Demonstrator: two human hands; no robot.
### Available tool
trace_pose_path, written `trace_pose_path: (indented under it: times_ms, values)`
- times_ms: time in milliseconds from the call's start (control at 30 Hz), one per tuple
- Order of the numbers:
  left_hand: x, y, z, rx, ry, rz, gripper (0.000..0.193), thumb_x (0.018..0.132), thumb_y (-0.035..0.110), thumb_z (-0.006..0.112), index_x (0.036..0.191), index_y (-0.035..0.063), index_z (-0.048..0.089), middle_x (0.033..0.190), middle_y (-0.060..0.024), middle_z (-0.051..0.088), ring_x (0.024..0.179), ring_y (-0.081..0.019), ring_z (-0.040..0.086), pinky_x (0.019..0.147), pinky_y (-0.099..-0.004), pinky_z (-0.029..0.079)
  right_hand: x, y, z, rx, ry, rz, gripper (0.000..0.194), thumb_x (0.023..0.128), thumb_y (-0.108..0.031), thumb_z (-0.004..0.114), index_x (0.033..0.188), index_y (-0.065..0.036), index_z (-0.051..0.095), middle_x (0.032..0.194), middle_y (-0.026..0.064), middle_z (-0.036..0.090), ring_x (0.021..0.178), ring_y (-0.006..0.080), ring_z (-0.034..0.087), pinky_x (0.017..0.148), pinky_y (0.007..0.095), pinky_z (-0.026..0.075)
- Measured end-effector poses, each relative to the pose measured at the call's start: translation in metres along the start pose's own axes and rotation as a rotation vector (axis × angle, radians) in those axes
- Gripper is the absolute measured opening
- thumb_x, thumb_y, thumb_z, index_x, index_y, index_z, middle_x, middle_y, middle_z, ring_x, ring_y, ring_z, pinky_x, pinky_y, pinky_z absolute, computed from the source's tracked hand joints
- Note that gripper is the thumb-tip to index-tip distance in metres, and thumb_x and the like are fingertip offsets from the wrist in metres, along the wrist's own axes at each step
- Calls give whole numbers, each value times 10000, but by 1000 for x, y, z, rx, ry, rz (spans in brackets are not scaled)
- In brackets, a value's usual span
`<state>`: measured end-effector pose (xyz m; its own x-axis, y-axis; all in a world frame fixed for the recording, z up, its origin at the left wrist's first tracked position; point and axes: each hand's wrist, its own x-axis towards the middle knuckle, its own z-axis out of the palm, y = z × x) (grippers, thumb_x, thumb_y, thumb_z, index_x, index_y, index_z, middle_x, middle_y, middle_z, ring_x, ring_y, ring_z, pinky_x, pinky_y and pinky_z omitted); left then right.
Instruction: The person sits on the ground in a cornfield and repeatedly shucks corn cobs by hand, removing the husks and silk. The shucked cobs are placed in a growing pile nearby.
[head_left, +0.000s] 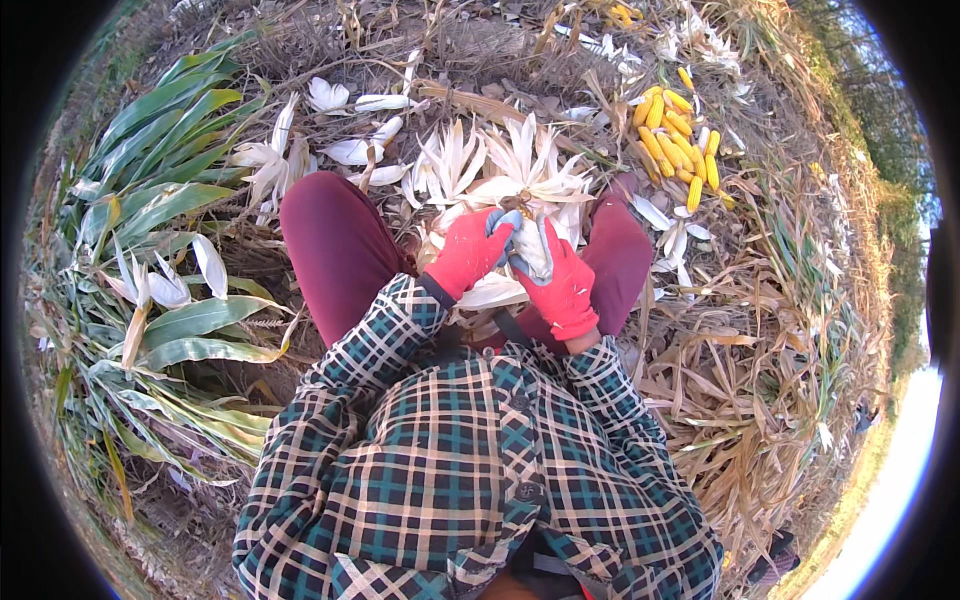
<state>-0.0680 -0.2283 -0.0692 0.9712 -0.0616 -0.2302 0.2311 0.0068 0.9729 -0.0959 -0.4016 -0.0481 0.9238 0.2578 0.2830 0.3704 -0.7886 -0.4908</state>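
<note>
An ear of corn in its pale husk (532, 250) is held between my two hands, over my lap. My right hand (554, 281), in a red glove with grey palm and fingertips, wraps the ear from its right side. My left hand (478, 246), gloved the same way, pinches at the upper left of the ear with thumb and fingers. Whether a kernel shows under the husk, I cannot tell. Just beyond the hands, peeled-open dry husks (529, 169) lie spread on the ground between my knees.
Husked yellow cobs (675, 142) form a pile at the upper right. Green corn stalks and leaves (165, 202) lie along the left. Dry brown leaves (727, 375) cover the ground at the right. Loose white husks (352, 150) are scattered beyond my left knee.
</note>
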Motion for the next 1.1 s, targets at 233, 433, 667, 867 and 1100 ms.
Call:
trace_pose_path:
  times_ms: [233, 433, 667, 867, 1100]
  values:
    - [-14, -6, -1, 338, -341, 290, 247, 942, 260, 610, 910, 16, 643, 667, -30, 628, 553, -84, 560, 526, -243, 455, -11, -4, 4, 344, 9, 185, 793, 728, -188, 796, 1415, -42, 428, 1292, 197, 581, 1145, 338, 605, 925, 389, 502]
    - [-38, 15, 0, -339, -424, -229, 276, 961, 286, 583, 840, 48, 654, 605, -62, 602, 561, -180, 585, 576, -318, 477, -14, 3, 3, 1154, -233, 437, 747, 787, -196, 771, 1420, -22, 415, 1222, 114, 620, 1078, 205, 618, 904, 329, 504]
    - [-22, 4, -5, -193, -167, -33, 326, 932, 265, 647, 1121, 2, 615, 977, -18, 644, 865, -87, 579, 792, -266, 483, -11, -14, 4, 1061, -169, 512, 356, 952, -258, 620, 1205, -9, 590, 1053, 69, 653, 914, 130, 604, 799, 277, 492]
    - [-23, -26, -5, -271, -171, 31, 271, 914, 194, 637, 1119, 16, 622, 981, -31, 665, 894, -105, 593, 815, -289, 487, -22, -3, 19, 973, -82, 521, 367, 910, -223, 669, 1189, 0, 584, 981, 67, 632, 897, 140, 590, 809, 287, 485]
    - [-28, -38, -14, -118, -312, 63, 272, 986, 246, 531, 1091, 12, 622, 953, -25, 650, 887, -105, 570, 805, -283, 473, -13, -8, -3, 492, -80, 83, 559, 751, -205, 814, 1211, -16, 559, 1155, 137, 597, 985, 196, 614, 820, 322, 512]
